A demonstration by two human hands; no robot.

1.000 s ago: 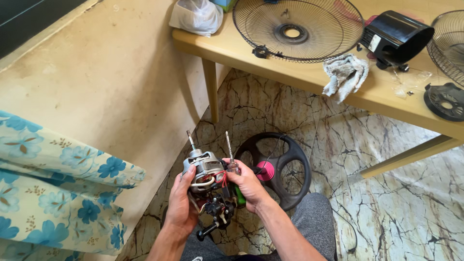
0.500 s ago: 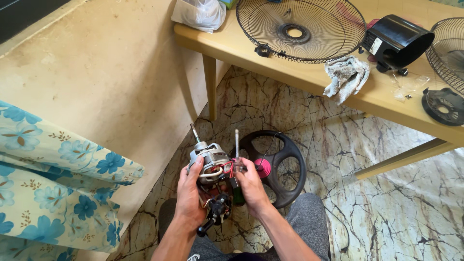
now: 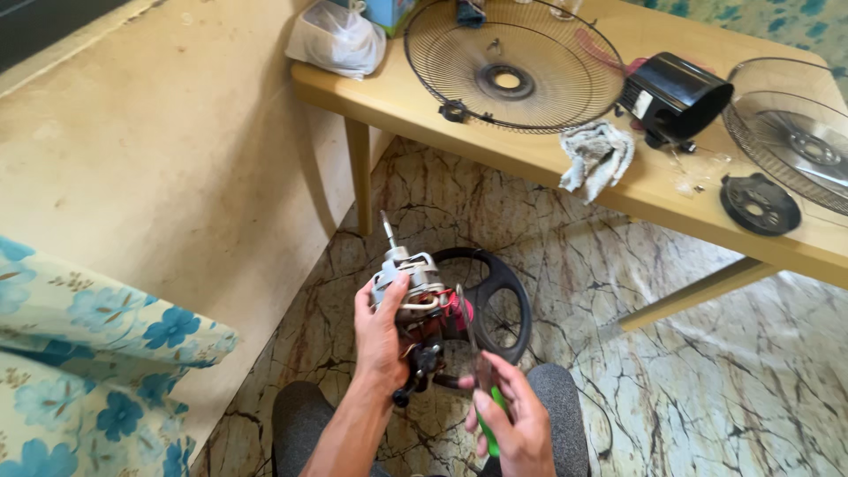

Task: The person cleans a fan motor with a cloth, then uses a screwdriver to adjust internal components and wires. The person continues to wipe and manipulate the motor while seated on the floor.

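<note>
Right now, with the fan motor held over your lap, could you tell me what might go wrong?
1. The left hand alone grips the fan motor; it could slip onto the marble floor.
2. The screwdriver in the right hand sits close to the motor's wires and might nick them.
3. Small parts near the rag could roll off the table.

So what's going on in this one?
A seated person holds a fan motor in the left hand, shaft pointing up, over a round black fan base on the marble floor. The right hand grips a green-handled screwdriver, its blade up beside the motor. On the wooden table lie two wire fan guards, a black motor cover and a rag.
</note>
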